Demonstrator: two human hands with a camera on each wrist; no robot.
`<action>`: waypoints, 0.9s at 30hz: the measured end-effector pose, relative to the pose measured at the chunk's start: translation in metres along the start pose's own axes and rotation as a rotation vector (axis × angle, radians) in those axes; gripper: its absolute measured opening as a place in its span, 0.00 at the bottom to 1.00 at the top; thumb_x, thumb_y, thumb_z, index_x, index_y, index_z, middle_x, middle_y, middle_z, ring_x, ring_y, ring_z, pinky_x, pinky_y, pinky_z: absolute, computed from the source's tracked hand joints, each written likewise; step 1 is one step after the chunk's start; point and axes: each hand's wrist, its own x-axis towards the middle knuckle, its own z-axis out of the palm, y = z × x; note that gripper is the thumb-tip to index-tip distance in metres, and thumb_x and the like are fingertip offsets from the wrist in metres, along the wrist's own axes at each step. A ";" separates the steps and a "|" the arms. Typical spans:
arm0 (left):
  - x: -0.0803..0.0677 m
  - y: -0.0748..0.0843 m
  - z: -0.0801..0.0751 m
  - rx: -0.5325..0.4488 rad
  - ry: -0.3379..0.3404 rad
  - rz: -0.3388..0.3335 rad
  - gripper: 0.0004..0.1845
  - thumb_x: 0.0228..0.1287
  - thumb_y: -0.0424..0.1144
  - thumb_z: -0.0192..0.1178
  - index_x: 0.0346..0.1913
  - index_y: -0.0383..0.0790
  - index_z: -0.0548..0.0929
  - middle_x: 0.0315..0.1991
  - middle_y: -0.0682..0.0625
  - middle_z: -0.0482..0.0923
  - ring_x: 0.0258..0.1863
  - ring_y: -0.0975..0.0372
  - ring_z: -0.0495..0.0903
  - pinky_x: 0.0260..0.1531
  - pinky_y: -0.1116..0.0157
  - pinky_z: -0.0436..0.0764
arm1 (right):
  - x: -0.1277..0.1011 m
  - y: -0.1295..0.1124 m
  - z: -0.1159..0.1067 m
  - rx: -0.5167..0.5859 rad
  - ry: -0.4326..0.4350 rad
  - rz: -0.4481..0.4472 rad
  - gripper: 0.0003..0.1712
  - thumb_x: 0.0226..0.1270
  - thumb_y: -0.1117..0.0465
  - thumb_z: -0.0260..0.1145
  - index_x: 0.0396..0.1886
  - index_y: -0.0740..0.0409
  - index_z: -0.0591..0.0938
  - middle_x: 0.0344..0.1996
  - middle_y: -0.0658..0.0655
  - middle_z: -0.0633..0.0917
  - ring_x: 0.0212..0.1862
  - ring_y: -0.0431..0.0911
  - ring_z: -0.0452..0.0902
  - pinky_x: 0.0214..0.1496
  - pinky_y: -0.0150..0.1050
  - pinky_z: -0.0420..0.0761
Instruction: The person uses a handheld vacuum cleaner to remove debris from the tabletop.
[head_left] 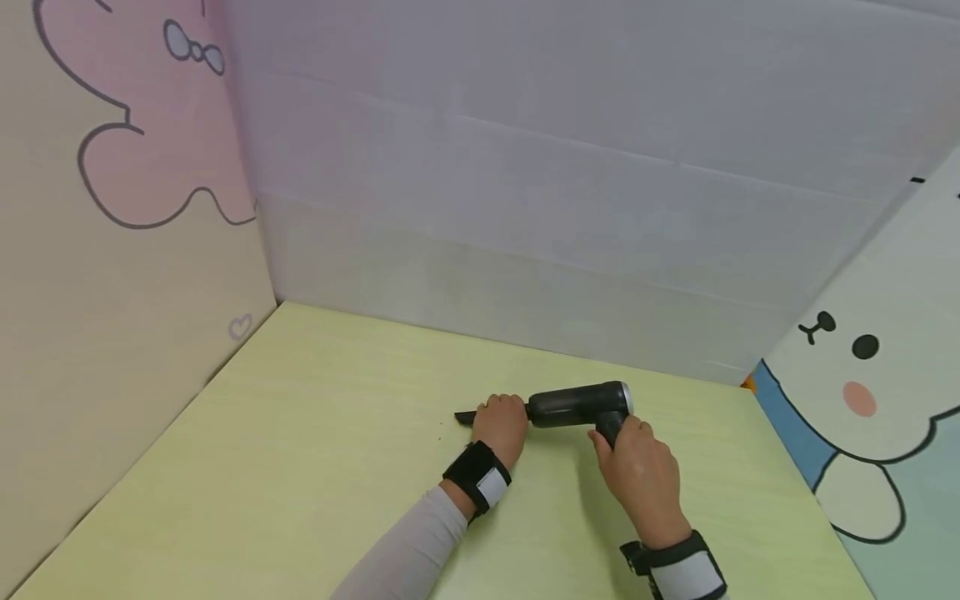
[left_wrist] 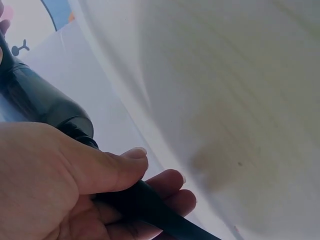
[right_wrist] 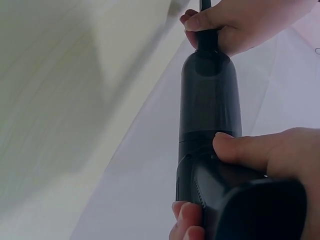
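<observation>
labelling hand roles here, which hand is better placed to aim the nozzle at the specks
Probably the left hand: it grips the nozzle close to the specks, while the right hand holds the handle, farther from them.

"What stands beyond the yellow tabletop (head_left: 300,467)?"

"A pale, creased panel (head_left: 525,208) along its far edge."

"And left of the tabletop?"

"A beige panel (head_left: 112,333) bearing a pink cartoon figure (head_left: 172,150), a bow (head_left: 195,52) and a small heart (head_left: 240,326)."

"Right of it?"

"A white cartoon face (head_left: 900,308) with a pink cheek (head_left: 858,399) and dark eye (head_left: 866,347)."
</observation>
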 end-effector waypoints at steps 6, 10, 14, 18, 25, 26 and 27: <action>0.002 0.005 0.006 -0.009 0.021 0.004 0.09 0.67 0.44 0.67 0.33 0.42 0.84 0.30 0.50 0.84 0.34 0.60 0.83 0.38 0.63 0.84 | -0.001 0.006 0.000 0.005 0.024 -0.017 0.28 0.64 0.51 0.75 0.30 0.73 0.74 0.19 0.61 0.73 0.14 0.48 0.67 0.12 0.42 0.69; -0.002 0.006 0.005 0.002 0.037 -0.008 0.10 0.65 0.45 0.68 0.32 0.43 0.84 0.29 0.51 0.84 0.32 0.60 0.83 0.36 0.63 0.84 | -0.002 0.010 0.003 0.009 0.038 -0.035 0.28 0.63 0.51 0.75 0.31 0.72 0.74 0.19 0.60 0.73 0.14 0.48 0.66 0.12 0.41 0.67; -0.005 0.007 -0.001 -0.006 0.025 -0.029 0.11 0.63 0.47 0.69 0.31 0.43 0.84 0.28 0.51 0.84 0.32 0.61 0.83 0.34 0.63 0.83 | -0.004 0.012 0.005 0.004 0.066 -0.070 0.28 0.62 0.51 0.76 0.30 0.72 0.74 0.18 0.59 0.72 0.13 0.47 0.64 0.12 0.39 0.65; -0.006 0.008 -0.007 -0.026 -0.005 -0.033 0.12 0.63 0.47 0.70 0.31 0.42 0.84 0.29 0.50 0.84 0.32 0.60 0.83 0.34 0.63 0.83 | -0.005 0.014 0.001 0.005 0.040 -0.057 0.29 0.63 0.50 0.75 0.31 0.73 0.74 0.19 0.60 0.73 0.14 0.47 0.65 0.13 0.40 0.66; -0.006 0.019 -0.011 -0.007 -0.041 -0.041 0.11 0.65 0.48 0.68 0.33 0.44 0.84 0.30 0.51 0.84 0.33 0.61 0.82 0.35 0.64 0.83 | -0.007 0.020 -0.008 0.008 -0.013 0.001 0.29 0.64 0.49 0.74 0.34 0.73 0.74 0.22 0.62 0.74 0.16 0.49 0.68 0.15 0.43 0.68; -0.007 0.021 -0.011 -0.005 -0.054 -0.044 0.10 0.66 0.47 0.68 0.33 0.44 0.84 0.30 0.52 0.84 0.33 0.61 0.82 0.35 0.65 0.83 | -0.008 0.021 -0.009 0.006 -0.011 0.003 0.29 0.64 0.49 0.74 0.34 0.72 0.73 0.21 0.61 0.74 0.16 0.49 0.67 0.14 0.43 0.67; -0.007 0.023 -0.011 -0.003 -0.062 -0.046 0.10 0.66 0.47 0.67 0.33 0.44 0.84 0.30 0.52 0.84 0.33 0.61 0.82 0.34 0.65 0.82 | -0.009 0.022 -0.010 0.004 -0.004 0.001 0.29 0.64 0.49 0.74 0.33 0.72 0.73 0.21 0.61 0.74 0.15 0.49 0.67 0.14 0.43 0.67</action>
